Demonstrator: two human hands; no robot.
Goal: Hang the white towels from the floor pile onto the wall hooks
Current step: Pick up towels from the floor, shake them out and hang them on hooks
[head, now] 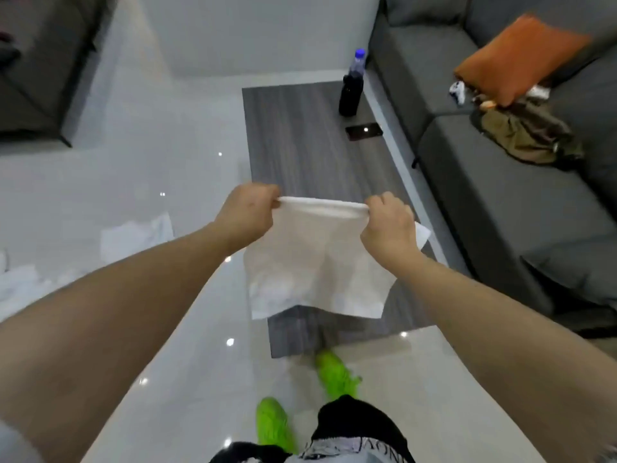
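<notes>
Both arms out in front, holding one white towel [317, 262] up by its top edge. Left hand [247, 215] pinching the top-left corner, fingers curled over the rolled hem. Right hand [389, 225] gripping the top-right corner the same way, knuckles up — a loose flap of cloth sticking out past the wrist on the right. Top edge stretched fairly taut between the hands, rest hanging flat and a bit creased, lower edge in front of the near end of the grey wood-grain table [300, 138]. Towel off the floor, in the air above the table edge and the glossy pale floor [150, 172].

More white towels [133, 238] lying crumpled on the floor at the left, well apart from the hands — pile running off the left edge of the view, blurred.

On the far end of the table: dark bottle [349, 95] standing upright, clear bottle with blue cap [357, 63] just behind it, black phone [364, 131] lying flat near the right edge. Grey sofa [500, 195] along the right side, orange cushion [521, 58] on it, olive-brown garment [524, 138] bunched beside the cushion, small white item by the cushion too blurred to tell. Dark furniture at top left, blurred.

At bottom: bright green shoes [334, 375] on the floor, one ahead near the table end, one back; black and grey shorts [354, 439].
</notes>
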